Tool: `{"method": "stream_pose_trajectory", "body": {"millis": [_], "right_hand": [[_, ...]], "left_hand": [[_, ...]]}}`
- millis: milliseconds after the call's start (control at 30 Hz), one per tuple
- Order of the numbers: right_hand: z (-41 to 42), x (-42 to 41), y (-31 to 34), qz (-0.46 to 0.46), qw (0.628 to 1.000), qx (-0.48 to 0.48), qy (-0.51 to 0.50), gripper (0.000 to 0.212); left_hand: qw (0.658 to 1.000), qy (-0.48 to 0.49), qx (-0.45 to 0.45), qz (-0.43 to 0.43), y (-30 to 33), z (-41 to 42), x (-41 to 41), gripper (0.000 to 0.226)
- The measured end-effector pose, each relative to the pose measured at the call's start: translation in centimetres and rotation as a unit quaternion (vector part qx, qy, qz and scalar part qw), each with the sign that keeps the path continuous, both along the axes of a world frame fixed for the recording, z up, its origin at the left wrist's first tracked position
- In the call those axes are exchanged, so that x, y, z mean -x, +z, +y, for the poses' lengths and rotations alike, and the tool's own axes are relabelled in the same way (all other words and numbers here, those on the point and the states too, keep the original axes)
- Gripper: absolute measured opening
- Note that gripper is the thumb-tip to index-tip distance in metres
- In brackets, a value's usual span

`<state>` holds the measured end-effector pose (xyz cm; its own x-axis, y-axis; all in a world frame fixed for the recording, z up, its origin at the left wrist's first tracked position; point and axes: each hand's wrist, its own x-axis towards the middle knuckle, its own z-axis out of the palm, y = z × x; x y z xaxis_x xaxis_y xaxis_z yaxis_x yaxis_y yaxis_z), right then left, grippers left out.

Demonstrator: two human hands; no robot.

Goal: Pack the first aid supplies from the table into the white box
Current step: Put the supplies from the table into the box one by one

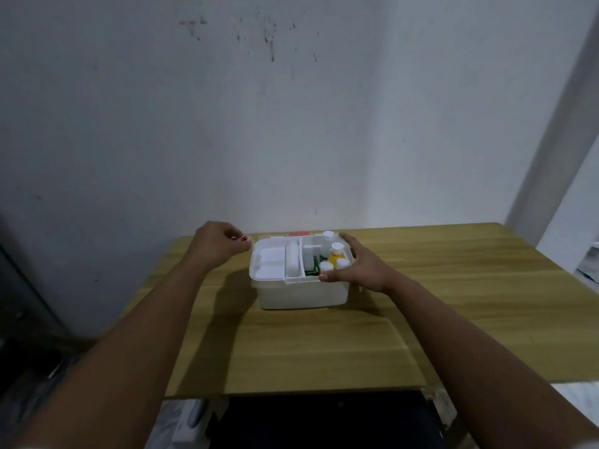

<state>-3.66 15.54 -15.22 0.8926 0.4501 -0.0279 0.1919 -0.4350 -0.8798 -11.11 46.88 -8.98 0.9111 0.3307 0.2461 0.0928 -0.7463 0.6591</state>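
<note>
A white box (301, 293) stands open on the wooden table (421, 303), near its far edge. Its left part holds white pads (270, 265) and a white roll (293, 260). The right part holds a yellow bottle with a white cap (336, 254), other white-capped bottles (328, 236) and a green packet (311, 269). My right hand (359, 267) grips the box's right rim and wall. My left hand (218, 244) hovers just left of the box's far left corner, fingers curled, nothing visible in it.
A red and white piece (298, 234), perhaps the lid, lies flat behind the box against the wall (291, 124). Dark objects sit on the floor under the table's near edge (324, 416) and at the left.
</note>
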Motion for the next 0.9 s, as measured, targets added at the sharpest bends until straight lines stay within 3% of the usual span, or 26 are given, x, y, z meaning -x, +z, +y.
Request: {"method": "stream_pose_trajectory", "body": {"millis": [133, 300, 500, 800, 900], "right_hand": [[0.0, 0.1, 0.3, -0.005, 1.000, 0.000, 0.005, 0.143], [-0.1, 0.1, 0.3, -0.007, 1.000, -0.006, 0.013, 0.126], [0.0, 0.3, 0.4, -0.007, 1.000, -0.006, 0.009, 0.137], [-0.1, 0.3, 0.4, -0.009, 1.000, -0.010, 0.015, 0.119], [0.0, 0.4, 0.5, -0.009, 1.000, -0.007, 0.011, 0.129]], "left_hand": [[0.995, -0.058, -0.059, 0.059, 1.2, -4.0, -0.2, 0.024], [0.985, -0.047, -0.129, 0.105, 0.9, -6.1, -0.2, 0.024], [0.978, -0.045, -0.156, 0.128, 0.6, -6.7, 0.2, 0.022], [0.985, -0.016, -0.164, 0.050, 0.1, -5.7, 1.2, 0.015], [0.987, -0.023, -0.148, 0.057, 0.0, -4.9, 1.4, 0.015]]}}
